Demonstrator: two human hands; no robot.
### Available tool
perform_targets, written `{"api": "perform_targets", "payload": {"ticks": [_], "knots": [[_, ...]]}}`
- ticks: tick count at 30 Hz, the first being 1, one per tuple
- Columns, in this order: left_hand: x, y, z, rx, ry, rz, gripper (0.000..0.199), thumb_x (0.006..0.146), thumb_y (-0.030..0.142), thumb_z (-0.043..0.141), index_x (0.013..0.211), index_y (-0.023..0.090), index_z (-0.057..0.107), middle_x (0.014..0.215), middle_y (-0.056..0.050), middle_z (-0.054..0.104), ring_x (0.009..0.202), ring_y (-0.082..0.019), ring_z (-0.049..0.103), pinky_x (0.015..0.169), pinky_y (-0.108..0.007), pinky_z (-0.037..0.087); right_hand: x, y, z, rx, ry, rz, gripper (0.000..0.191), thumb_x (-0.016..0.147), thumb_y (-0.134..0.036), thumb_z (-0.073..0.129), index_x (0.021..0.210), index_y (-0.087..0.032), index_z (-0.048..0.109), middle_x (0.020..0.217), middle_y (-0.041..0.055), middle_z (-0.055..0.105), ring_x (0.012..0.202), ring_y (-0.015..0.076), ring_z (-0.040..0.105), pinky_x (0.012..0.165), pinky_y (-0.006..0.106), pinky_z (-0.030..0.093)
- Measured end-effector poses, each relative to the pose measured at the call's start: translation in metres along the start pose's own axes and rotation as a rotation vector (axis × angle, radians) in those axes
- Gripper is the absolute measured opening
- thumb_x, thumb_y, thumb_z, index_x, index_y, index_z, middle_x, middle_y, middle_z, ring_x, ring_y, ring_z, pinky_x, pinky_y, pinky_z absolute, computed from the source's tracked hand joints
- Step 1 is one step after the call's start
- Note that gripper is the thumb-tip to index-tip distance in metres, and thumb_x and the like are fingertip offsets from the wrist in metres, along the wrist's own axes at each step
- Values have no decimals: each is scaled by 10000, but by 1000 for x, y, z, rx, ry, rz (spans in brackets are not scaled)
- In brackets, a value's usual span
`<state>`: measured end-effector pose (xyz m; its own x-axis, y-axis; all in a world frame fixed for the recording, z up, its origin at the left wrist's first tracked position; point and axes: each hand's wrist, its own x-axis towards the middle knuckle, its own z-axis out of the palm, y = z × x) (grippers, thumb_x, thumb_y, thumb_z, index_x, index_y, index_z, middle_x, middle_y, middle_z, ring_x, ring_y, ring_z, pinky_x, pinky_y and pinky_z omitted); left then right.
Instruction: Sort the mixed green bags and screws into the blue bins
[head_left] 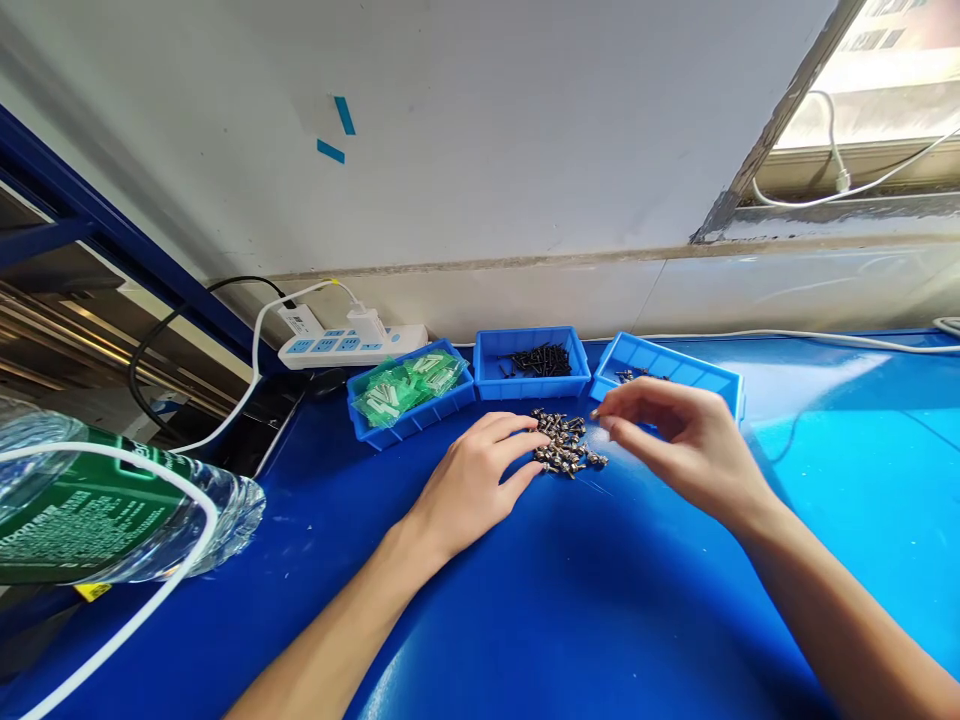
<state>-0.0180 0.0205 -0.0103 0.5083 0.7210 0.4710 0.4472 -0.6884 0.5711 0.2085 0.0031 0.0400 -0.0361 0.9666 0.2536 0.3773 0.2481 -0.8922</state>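
A loose pile of small metallic screws (564,445) lies on the blue table. My left hand (487,468) rests at the pile's left side, its fingers apart and the fingertips touching the screws. Just right of the pile, my right hand (682,435) is raised with thumb and forefinger brought together; whatever is between them is too small to name. Behind it, the right blue bin (694,375) has a few small screws inside, partly hidden by the hand. Black screws (544,360) fill part of the middle blue bin (531,386).
At the left, a blue bin (416,417) holds green-and-clear plastic packets (409,388). Behind it sits a white power strip (349,347) with plugs and cables. A large plastic bottle (112,510) lies at the far left, crossed by a white cable (206,540). A wall rises behind.
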Motion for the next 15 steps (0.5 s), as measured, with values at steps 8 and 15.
{"api": "perform_targets", "payload": {"ticks": [8, 15], "knots": [[-5, -6, 5, 176, -59, 48, 176, 971, 92, 632, 1035, 170, 776, 1076, -87, 800, 991, -220, 751, 898, -373, 650, 5, 8, -18, -435, 521, -30, 58, 747, -221, 649, 711, -259, 674, 654, 22, 687, 585, 212, 645, 623, 366, 547], [-5, -6, 4, 169, -48, 28, 112, 945, 80, 671, 933, 162, 746, 965, -59, 788, 897, -208, 744, 825, -340, 639, 5, 11, -4, -375, 454, -95, 91, 778, -286, 648, 772, -230, 719, 684, 20, 714, 577, 182, 650, 575, 319, 544]]}}
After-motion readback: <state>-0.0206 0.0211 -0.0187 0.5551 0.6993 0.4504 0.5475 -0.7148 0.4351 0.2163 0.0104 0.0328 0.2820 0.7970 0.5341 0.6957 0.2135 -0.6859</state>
